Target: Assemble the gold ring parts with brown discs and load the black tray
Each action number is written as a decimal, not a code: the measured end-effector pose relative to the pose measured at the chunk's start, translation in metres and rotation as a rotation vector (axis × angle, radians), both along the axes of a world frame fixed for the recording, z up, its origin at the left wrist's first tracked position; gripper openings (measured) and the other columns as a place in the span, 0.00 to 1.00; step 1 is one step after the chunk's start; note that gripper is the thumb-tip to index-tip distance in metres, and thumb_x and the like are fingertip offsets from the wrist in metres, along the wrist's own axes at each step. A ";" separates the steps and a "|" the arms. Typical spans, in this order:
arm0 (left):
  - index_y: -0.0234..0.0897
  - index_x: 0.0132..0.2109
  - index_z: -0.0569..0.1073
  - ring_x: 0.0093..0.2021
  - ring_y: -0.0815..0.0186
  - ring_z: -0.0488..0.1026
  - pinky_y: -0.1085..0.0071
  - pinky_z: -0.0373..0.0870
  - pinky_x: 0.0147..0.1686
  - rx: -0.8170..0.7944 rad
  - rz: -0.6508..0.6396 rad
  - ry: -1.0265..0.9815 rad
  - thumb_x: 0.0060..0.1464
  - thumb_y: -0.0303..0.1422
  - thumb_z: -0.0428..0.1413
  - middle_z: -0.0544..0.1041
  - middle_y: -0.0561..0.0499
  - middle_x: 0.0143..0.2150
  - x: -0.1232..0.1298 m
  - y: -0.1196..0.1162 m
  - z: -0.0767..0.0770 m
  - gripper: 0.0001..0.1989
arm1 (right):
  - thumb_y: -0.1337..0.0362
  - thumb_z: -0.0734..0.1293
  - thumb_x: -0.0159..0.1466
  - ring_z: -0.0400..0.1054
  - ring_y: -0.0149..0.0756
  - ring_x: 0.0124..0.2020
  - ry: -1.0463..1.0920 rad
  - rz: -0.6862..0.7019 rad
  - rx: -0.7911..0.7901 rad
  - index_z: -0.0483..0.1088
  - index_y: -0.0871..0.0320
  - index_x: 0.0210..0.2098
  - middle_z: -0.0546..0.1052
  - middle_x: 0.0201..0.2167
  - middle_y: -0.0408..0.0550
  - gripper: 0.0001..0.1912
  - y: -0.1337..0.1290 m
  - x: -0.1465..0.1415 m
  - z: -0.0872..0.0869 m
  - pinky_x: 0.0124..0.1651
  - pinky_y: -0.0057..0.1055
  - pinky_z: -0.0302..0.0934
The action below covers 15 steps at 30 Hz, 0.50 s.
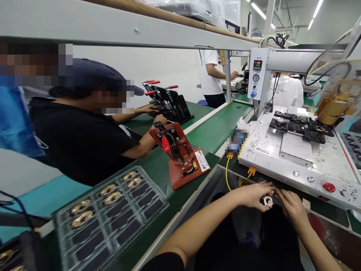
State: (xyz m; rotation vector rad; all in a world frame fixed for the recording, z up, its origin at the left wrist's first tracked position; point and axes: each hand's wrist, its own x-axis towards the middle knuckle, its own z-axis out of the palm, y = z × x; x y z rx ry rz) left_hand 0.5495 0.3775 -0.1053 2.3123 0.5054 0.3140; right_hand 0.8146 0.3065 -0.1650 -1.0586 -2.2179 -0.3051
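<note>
Near the front edge of the white machine (pixel 265 160), my left hand (pixel 255 195) has its fingers closed around a small round metal part (pixel 267 201), whose ring-shaped end shows below the fingers. My right hand (pixel 291 206) is just to the right, its fingertips meeting those of my left hand. Whatever lies between the right fingertips is too small to make out. Black fixtures (pixel 300 126) lie on the machine's plate, below a brass-coloured cylinder (pixel 332 107).
A clear tray (pixel 162 206) holding several gold rings stands at the left. Behind it is a red toggle-clamp fixture (pixel 176 177). A person in a dark cap (pixel 96 75) works at black clamps (pixel 172 103). A phone (pixel 237 142) with a yellow cable leans by the machine.
</note>
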 end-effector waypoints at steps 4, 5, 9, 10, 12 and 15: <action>0.40 0.51 0.78 0.82 0.50 0.54 0.52 0.50 0.82 -0.058 -0.032 0.036 0.56 0.32 0.72 0.66 0.39 0.78 -0.002 0.005 0.008 0.17 | 0.73 0.64 0.74 0.81 0.49 0.41 0.066 0.023 0.090 0.77 0.51 0.65 0.86 0.47 0.56 0.24 -0.005 -0.009 -0.003 0.40 0.45 0.76; 0.40 0.51 0.78 0.82 0.49 0.54 0.52 0.50 0.82 -0.071 -0.038 0.037 0.56 0.31 0.71 0.67 0.39 0.78 -0.002 0.006 0.009 0.17 | 0.74 0.64 0.74 0.81 0.48 0.40 0.102 0.027 0.116 0.78 0.52 0.62 0.86 0.45 0.56 0.22 -0.009 -0.013 -0.003 0.40 0.44 0.76; 0.41 0.51 0.79 0.82 0.48 0.56 0.50 0.50 0.81 -0.131 -0.037 0.022 0.53 0.30 0.71 0.69 0.40 0.77 -0.005 0.012 0.008 0.18 | 0.73 0.66 0.74 0.80 0.43 0.39 0.188 -0.020 0.145 0.80 0.55 0.53 0.85 0.40 0.53 0.14 -0.034 -0.027 0.007 0.42 0.40 0.77; 0.41 0.51 0.79 0.82 0.48 0.56 0.49 0.50 0.81 -0.148 -0.031 0.014 0.53 0.30 0.71 0.69 0.40 0.77 -0.005 0.013 0.007 0.19 | 0.73 0.67 0.74 0.80 0.42 0.39 0.188 -0.054 0.131 0.79 0.55 0.51 0.84 0.40 0.52 0.12 -0.040 -0.026 0.016 0.43 0.39 0.77; 0.42 0.51 0.79 0.82 0.48 0.56 0.48 0.48 0.81 -0.175 -0.014 -0.005 0.53 0.31 0.70 0.69 0.41 0.77 -0.005 0.013 0.005 0.18 | 0.72 0.68 0.74 0.79 0.41 0.40 0.238 -0.153 0.122 0.78 0.54 0.49 0.83 0.40 0.51 0.09 -0.044 -0.015 0.045 0.45 0.39 0.76; 0.42 0.49 0.78 0.82 0.48 0.54 0.47 0.48 0.81 -0.186 0.015 -0.032 0.54 0.31 0.69 0.68 0.40 0.77 -0.003 0.009 0.004 0.15 | 0.63 0.70 0.73 0.78 0.43 0.40 0.451 -0.473 0.124 0.79 0.55 0.47 0.83 0.40 0.51 0.05 -0.026 0.028 0.109 0.46 0.41 0.74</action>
